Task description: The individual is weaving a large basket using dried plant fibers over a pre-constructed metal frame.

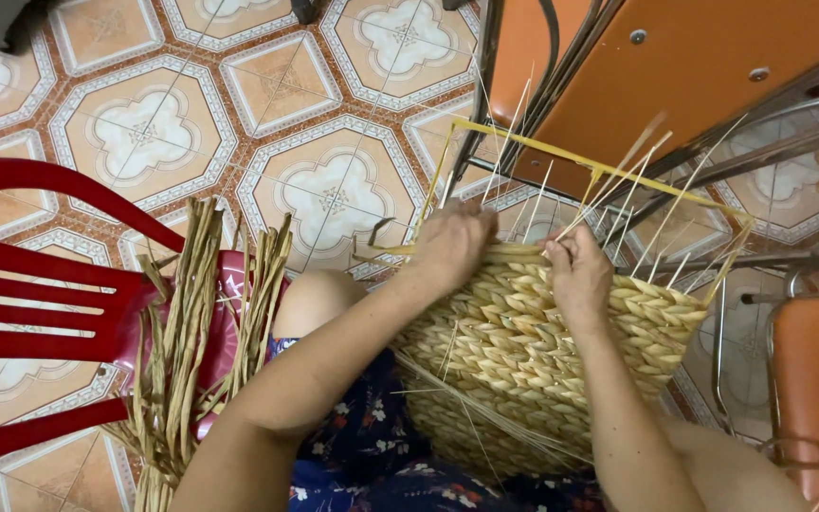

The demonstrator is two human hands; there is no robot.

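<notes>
A half-woven basket (523, 351) of pale twisted straw rests on the person's lap, its open top edge turned away from them, toward the orange stools. A thin yellow wire frame (561, 152) rises above the woven edge, with slim upright stakes (618, 204) poking through it. The left hand (452, 242) presses on the rim near the frame's left corner, fingers curled around a flat straw strand (381, 248). The right hand (575, 275) sits at the rim's middle, fingers pinching the weave. A bundle of dried straw (187, 351) lies across the red plastic chair (40, 303) at left, on the patterned tile floor (144, 123).
</notes>
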